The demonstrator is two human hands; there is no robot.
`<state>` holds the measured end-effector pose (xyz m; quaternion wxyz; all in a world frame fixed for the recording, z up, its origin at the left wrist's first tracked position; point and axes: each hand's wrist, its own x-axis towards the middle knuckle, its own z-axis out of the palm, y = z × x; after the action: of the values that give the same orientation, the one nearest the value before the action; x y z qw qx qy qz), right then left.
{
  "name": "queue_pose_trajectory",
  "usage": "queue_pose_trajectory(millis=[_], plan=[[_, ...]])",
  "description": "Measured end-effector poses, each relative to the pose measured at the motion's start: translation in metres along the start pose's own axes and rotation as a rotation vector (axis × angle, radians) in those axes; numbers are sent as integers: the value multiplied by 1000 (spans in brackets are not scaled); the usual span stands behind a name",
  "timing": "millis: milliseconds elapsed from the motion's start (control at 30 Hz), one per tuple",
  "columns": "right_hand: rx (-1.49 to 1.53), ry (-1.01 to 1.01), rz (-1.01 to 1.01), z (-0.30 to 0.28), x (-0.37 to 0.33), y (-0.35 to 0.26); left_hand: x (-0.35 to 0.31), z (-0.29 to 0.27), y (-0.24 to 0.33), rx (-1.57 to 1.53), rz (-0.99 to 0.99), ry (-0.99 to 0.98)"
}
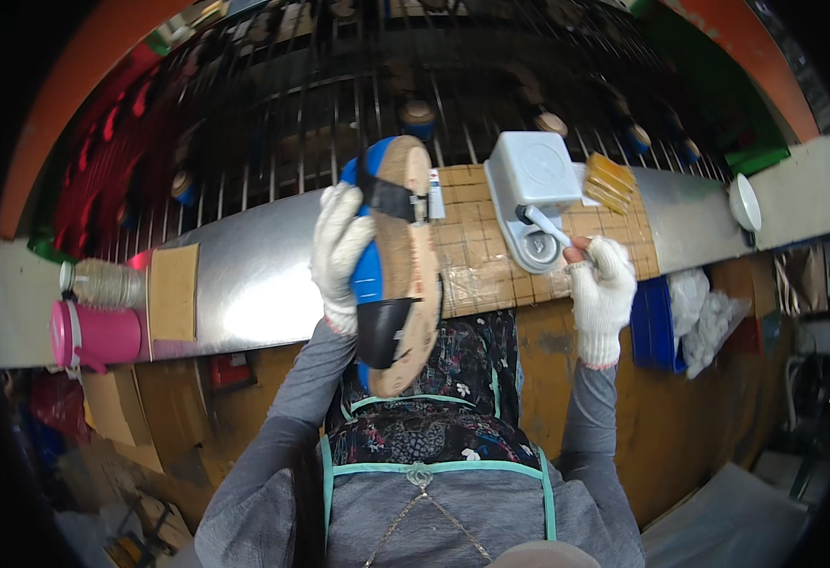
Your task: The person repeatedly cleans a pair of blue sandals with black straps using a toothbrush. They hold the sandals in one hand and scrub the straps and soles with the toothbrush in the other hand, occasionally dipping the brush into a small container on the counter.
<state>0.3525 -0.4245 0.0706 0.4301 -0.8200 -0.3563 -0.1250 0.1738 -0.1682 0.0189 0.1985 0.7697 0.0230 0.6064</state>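
L white-knit-gloved hand (339, 248), 10 o'clock, gripping black-strapped tan sandal (406, 251), R white-knit-gloved hand (600, 289), 3 o'clock, pinching white rod-shaped tool (549, 227) nr pale-blue boxy plastic container (536, 168)

I hold a black-strapped sandal (400, 260) on a blue foot form (367, 275), lengthwise, left of the pale container (533, 168); my white-handled tool (547, 225) slants, dark-ended, at the container's front.

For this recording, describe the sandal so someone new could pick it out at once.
Find the metal counter, then the gridded board on it. At the board's left end, the white-gloved left hand holds the sandal: black straps, brown sole, blue form inside. Unlike the shoes on the rack beyond, it is in a hand.
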Motion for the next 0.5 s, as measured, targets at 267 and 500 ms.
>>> queue_pose_trajectory(millis=[267,500], plan=[[459,-94,-102,31,2,-97,40,-10,10,164,128,-20],[453,-128,0,64,3,-103,26,-27,12,198,117,-79]])
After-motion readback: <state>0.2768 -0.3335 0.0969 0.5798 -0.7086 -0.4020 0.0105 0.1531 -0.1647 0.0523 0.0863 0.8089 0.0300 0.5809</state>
